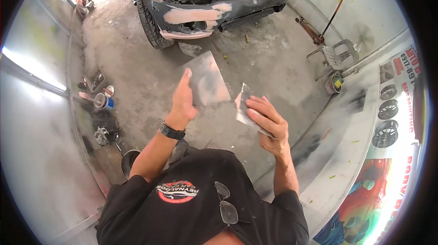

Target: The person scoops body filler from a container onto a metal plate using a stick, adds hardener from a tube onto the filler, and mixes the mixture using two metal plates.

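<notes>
My left hand (183,96), with a black watch on its wrist, grips the left edge of a flat, grey, roughly square putty board (210,80). Its thumb lies along the board's edge, and the board's surface is smeared. To the right, my right hand (269,122) is closed on a thin, flat putty spreader (244,116) with pinkish filler along its left edge. A small gap separates spreader and board. Ahead stands a car's front bumper (196,15), dark grey with pinkish filler patches and an open headlight hollow.
A tyre (153,23) stands under the car's left-hand corner in view. At right are a chair (338,55), a floor jack (310,30) and a bucket (333,83). A paint can (104,101) and a crate (96,80) sit along the left wall.
</notes>
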A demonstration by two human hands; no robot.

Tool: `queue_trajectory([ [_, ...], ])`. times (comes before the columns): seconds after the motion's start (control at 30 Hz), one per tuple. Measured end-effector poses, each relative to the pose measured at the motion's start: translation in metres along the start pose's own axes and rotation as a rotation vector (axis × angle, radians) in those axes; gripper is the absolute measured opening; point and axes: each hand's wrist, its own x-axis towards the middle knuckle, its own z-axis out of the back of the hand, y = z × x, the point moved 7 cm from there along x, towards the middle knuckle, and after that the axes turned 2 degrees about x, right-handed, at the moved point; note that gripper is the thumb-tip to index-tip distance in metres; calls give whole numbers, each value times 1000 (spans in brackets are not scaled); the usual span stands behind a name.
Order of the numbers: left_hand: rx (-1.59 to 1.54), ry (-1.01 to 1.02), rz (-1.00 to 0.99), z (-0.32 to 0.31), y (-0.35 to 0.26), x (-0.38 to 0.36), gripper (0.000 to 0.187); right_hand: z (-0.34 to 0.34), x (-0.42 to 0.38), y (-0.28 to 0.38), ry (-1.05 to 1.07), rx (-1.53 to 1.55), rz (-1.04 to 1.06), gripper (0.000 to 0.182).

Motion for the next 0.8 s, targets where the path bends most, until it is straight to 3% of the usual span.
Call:
queue_trajectory([
  [0.1,-163,208,129,-15,38,-4,49,3,5,20,-286,274,125,39],
  [0.2,-269,392,229,-25,55,-12,49,-19,14,22,-247,234,199,44],
  [0.27,-256,470,199,-32,49,-18,49,-33,11,3,-70,39,153,59],
  [0.37,-94,323,85,-19,40,-14,49,-41,8,-31,34,-234,-22,67],
  [0.47,18,220,-9,-9,23,-18,47,-39,-3,-53,259,-730,-46,64],
  [0.5,50,181,-41,-8,16,-21,46,-42,-12,-64,322,-689,-92,61],
  [0.6,166,-4,-133,-9,4,-30,41,-17,9,-46,25,-342,-229,58],
  [0.7,289,-47,-245,19,17,-10,35,-57,8,-24,228,-708,-80,54],
  [0.8,290,5,-354,12,11,-9,30,-58,12,-5,278,-703,-45,53],
])
